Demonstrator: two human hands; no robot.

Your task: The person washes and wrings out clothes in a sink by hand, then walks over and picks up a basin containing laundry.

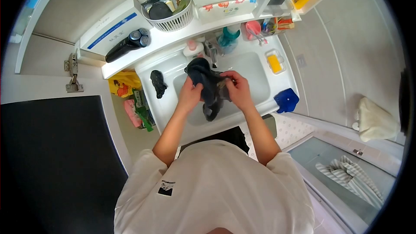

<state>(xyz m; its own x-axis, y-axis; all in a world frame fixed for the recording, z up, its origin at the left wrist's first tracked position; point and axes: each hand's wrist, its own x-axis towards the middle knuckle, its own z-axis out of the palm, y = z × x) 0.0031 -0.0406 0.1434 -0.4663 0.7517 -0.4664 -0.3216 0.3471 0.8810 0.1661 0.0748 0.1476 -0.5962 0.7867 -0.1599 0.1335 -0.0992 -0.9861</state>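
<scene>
Over the white sink (258, 67) I hold up a dark wet-looking cloth garment (209, 89), bunched and hanging down in folds. My left hand (190, 94) grips its left side with the fingers closed. On the right side my right hand (237, 89) pinches the edge of the same cloth. Its exact kind is hard to tell. A small crumpled black cloth (158, 84) lies on the sink's left ledge. Behind the garment stands the metal faucet (212, 54).
Along the back are a pink-capped bottle (193, 48), a teal bottle (229, 39) and a pink cup (253, 28). Yellow soap (274, 63) sits at right, above a blue cloth (286, 100). The shelf holds a shaver (128, 44) and a white basket (173, 21). An open cabinet door (56, 147) stands at left.
</scene>
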